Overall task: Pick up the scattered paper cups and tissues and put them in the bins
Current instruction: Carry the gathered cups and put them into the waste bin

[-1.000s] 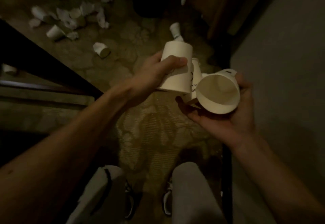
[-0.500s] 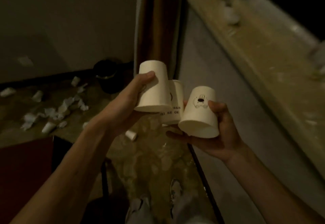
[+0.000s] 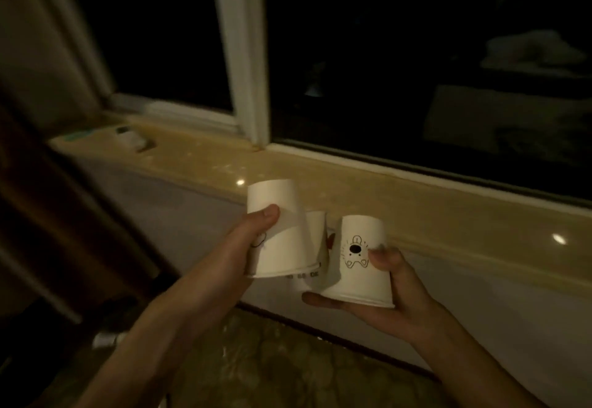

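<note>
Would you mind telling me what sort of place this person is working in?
Probably a room in a home at night: a window sill under a dark window, and patterned floor below.

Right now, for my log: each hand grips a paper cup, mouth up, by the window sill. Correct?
Not up: the head view shows both mouths facing down. The left hand grips one paper cup, the right hand the face-printed cup, in front of the window sill.

Three held paper cups (image 3: 282, 237) (image 3: 318, 231) (image 3: 360, 274), two hands (image 3: 245, 249) (image 3: 395, 298), one windowsill (image 3: 416, 215)
</note>
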The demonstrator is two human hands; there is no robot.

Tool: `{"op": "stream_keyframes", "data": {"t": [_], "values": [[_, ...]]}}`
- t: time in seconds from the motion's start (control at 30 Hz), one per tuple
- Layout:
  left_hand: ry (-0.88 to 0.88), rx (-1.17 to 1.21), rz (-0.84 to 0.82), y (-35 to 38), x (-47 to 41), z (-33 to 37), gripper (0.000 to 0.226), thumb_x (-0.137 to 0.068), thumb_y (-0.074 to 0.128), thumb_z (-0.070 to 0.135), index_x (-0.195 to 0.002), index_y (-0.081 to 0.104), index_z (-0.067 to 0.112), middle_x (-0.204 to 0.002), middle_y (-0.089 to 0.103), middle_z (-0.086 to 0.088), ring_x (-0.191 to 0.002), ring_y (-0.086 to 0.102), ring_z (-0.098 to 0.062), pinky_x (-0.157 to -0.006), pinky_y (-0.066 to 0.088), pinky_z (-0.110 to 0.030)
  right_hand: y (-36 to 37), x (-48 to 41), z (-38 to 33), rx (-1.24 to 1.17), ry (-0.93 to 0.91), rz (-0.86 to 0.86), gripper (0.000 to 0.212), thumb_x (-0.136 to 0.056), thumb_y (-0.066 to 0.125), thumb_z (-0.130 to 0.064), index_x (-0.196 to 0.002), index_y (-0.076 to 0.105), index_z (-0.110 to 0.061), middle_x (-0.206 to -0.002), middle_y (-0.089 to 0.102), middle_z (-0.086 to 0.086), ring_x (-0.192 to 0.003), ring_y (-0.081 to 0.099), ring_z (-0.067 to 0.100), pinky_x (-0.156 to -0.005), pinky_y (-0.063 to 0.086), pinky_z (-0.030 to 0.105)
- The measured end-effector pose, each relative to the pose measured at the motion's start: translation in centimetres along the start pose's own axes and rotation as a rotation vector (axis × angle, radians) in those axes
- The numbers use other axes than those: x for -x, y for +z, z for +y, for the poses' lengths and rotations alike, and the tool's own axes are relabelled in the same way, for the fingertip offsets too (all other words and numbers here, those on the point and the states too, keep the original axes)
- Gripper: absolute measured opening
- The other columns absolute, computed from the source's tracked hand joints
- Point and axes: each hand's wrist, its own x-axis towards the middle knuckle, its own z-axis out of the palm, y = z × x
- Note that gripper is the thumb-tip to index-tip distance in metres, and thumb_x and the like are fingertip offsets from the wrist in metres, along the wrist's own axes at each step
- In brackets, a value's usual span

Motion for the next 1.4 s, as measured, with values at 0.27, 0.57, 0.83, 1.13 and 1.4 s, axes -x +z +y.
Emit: {"op": "stream_keyframes", "data": {"t": [0.27,0.57,0.83,1.13,1.4], "values": [[-0.157,-0.074,-0.393,20.3,-6.6,-2.6,0.078,-0.069,0.064,0.062,-0.132,0.054,0.017,-0.119,0.07,-0.008,-0.112,0.066,-0.022,-0.088,0.057,-0.035,-11.2,16.5,-3.2,-0.263,-0.411,0.313,0.077,-0.029,0.096,-0.017,-0.101,0.073,-0.004,-0.108,0.068,0.022,-0.104,0.065,0.043,-0.09,0.048,0.064],[-0.41,-0.162,-0.686,45.1,-8.5,-13.0,0.065,-0.068,0.065,0.057,-0.12,0.061,0.019,-0.1,0.076,-0.003,-0.09,0.073,-0.013,-0.071,0.057,-0.027,-24.2,35.6,-4.1,-0.43,-0.611,0.653,0.085,-0.025,0.096,-0.019,-0.104,0.071,-0.003,-0.098,0.071,0.025,-0.085,0.071,0.041,-0.067,0.058,0.051],[-0.633,-0.212,-0.871,60.2,-8.5,-22.2,0.059,-0.077,0.061,0.055,-0.122,0.059,0.018,-0.097,0.076,-0.007,-0.087,0.073,-0.016,-0.072,0.058,-0.03,-32.1,46.4,-1.2,-0.638,-0.771,0.884,0.105,-0.028,0.097,-0.029,-0.123,0.057,-0.009,-0.105,0.069,0.021,-0.093,0.068,0.038,-0.085,0.053,0.055],[-0.934,-0.363,-1.037,70.6,-11.0,-33.4,0.069,-0.075,0.068,0.06,-0.131,0.057,0.02,-0.105,0.074,-0.009,-0.09,0.071,-0.018,-0.073,0.057,-0.033,-39.2,51.7,1.5,-0.977,-0.845,1.032,0.097,-0.028,0.096,-0.029,-0.117,0.064,-0.009,-0.105,0.068,0.024,-0.09,0.065,0.039,-0.078,0.054,0.049],[-1.139,-0.324,-0.987,80.5,-15.0,-40.7,0.063,-0.079,0.059,0.059,-0.13,0.059,0.02,-0.107,0.07,-0.01,-0.087,0.068,-0.021,-0.067,0.054,-0.034,-47.8,56.5,-3.0,-1.072,-0.872,1.136,0.097,-0.031,0.096,-0.032,-0.12,0.061,-0.013,-0.111,0.064,0.021,-0.102,0.061,0.037,-0.085,0.054,0.057]]}}
